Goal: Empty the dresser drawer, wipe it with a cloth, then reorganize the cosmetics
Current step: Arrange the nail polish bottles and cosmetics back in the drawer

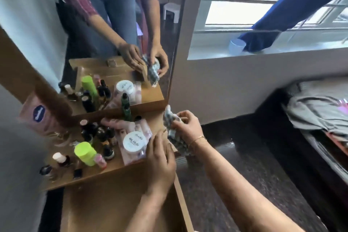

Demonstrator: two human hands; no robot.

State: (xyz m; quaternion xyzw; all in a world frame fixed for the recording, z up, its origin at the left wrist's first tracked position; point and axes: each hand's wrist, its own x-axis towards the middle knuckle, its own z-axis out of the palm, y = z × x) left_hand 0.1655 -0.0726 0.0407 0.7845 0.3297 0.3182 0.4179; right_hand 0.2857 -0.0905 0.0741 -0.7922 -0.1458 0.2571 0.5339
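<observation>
The wooden drawer (105,211) stands pulled out below the dresser top (120,165), and its visible inside is bare. Cosmetics crowd the dresser top: a white nail polish jar (134,141) on clear packets, a lime green bottle (85,153), a dark green bottle (126,111) and several small dark bottles (101,133). My right hand (188,128) grips a patterned cloth (174,137) at the dresser's right edge. My left hand (160,164) hovers just left of it, near the jar, fingers curled, touching the cloth's lower part.
A mirror (116,34) behind the dresser top reflects my hands and the bottles. A pink lotion bottle (40,117) stands at the left. A window sill with a blue cup (236,46) lies to the right, and a bed with grey fabric (318,111) beyond dark floor.
</observation>
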